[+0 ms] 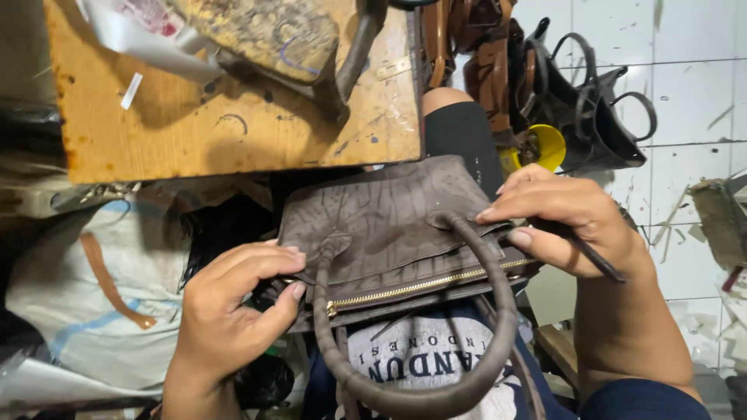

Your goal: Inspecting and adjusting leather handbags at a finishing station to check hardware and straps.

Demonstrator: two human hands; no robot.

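Brown handbag between both hands' grip

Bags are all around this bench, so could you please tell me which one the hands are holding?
The grey-brown handbag with the gold zip, gripped by the left hand and right hand; the black bags sit untouched by the wall.

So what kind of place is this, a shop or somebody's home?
Probably a small bag repair or bag-making workshop: a brown handbag held at the zip, a paint-stained wooden worktable, and more bags and leather straps heaped on the tiled floor.
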